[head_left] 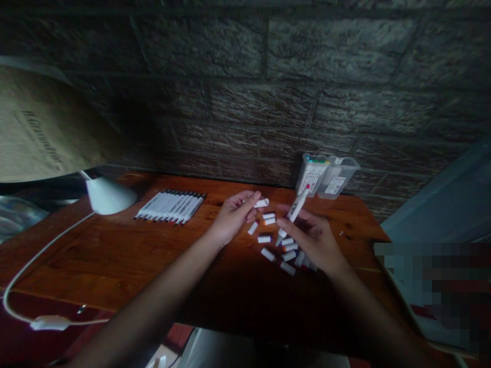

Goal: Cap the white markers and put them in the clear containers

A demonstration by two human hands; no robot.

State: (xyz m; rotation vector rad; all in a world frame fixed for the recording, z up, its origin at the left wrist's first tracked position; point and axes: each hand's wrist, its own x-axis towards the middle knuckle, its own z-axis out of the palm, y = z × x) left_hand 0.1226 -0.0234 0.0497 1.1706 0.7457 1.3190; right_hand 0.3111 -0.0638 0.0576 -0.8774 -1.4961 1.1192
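My left hand (238, 213) pinches a white marker cap (262, 203), its hollow end turned to the right. In my right hand (312, 236) is a white marker (294, 212), held at a slant between thumb and fingers. Its upper end has a red tip, and its lower end shows a grey point. Several loose marker caps (264, 239) lie on the wooden table between and below my hands, white with orange, purple or dark ends. Some are partly covered by my right hand. To the left, a row of white markers (171, 207) lies side by side.
Two clear plastic cases (337, 178) stand by the stone wall (238, 102), the left one holding colourful pieces. A lamp with a white base (109, 196) and fabric shade (49, 128) is on the left. Its cord (38, 250) runs over the table (95, 260) edge.
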